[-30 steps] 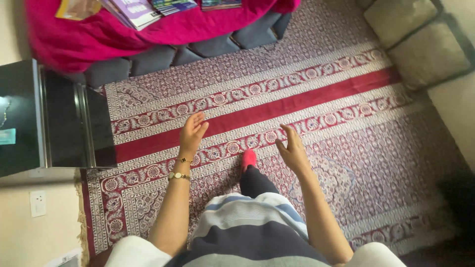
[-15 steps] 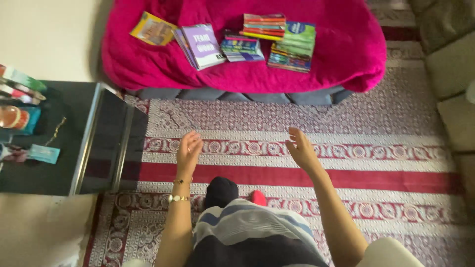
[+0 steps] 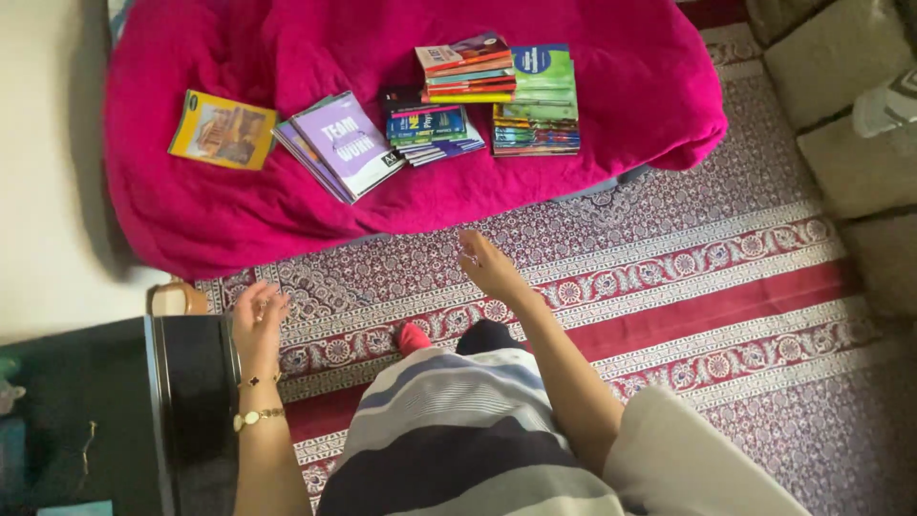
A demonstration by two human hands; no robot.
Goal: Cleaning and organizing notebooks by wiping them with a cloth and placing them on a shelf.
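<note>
Standing on a patterned red and white rug [image 3: 726, 277], looking down at both hands held out in front, empty. Left hand [image 3: 256, 320] hovering over the rug's edge, just beside the corner of a black glass worktop [image 3: 191, 382], fingers [image 3: 272, 304] loosely spread and relaxed, gripping nothing; gold bracelets [image 3: 253, 416] sitting on that wrist. Right hand [image 3: 489, 266] reaching forward over the rug, fingers released and slightly curled, touching nothing.

Lying ahead of the hands, on a bright pink blanket [image 3: 611, 86] draped over a low seat: books in several groups. Closest to the right fingers, though still well apart from them, being the small stack of colourful books [image 3: 430, 129] and, just beside it, the green-topped stack [image 3: 537, 105]; another stack with a red cover [image 3: 468, 69] resting behind. Purple book [image 3: 346, 143] lying tilted on a few others, left of these. Yellow book [image 3: 223, 129] lying alone farther left, well ahead of the left hand.

Beige cushions [image 3: 841, 115] sitting at the right edge. Pink-socked foot [image 3: 413, 338] showing on the rug, between the arms.
</note>
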